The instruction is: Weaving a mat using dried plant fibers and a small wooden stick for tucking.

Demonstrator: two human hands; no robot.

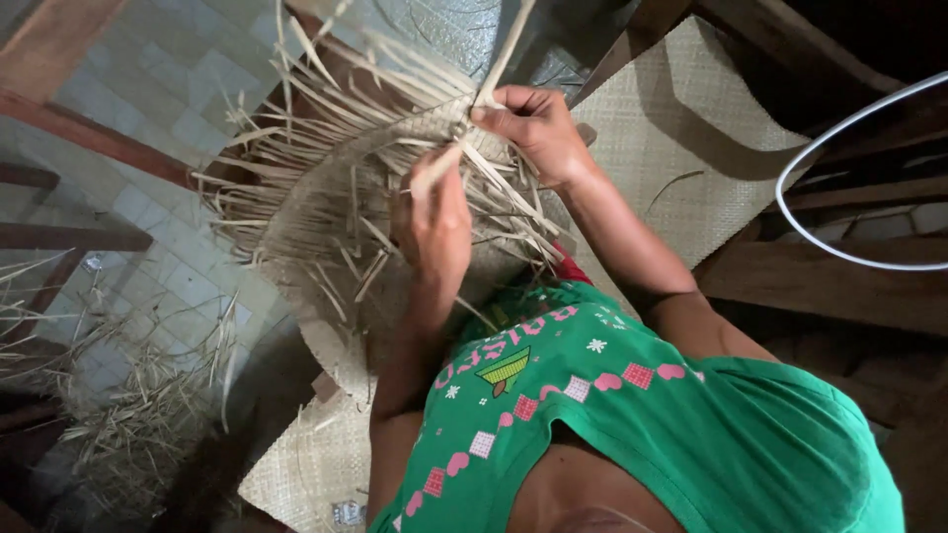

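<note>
With the left hand [434, 222] pinched on one pale strip and the right hand [528, 128] gripping another at the edge of the half-woven mat [326, 212] on the lap—a hard tug could have snapped a dry strand or loosened the weave.

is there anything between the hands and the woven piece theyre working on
Nothing visible. The right hand pinches loose strips at the edge of the half-woven mat, and the left hand grips a strip directly over the weave. Both touch the work itself.
</note>
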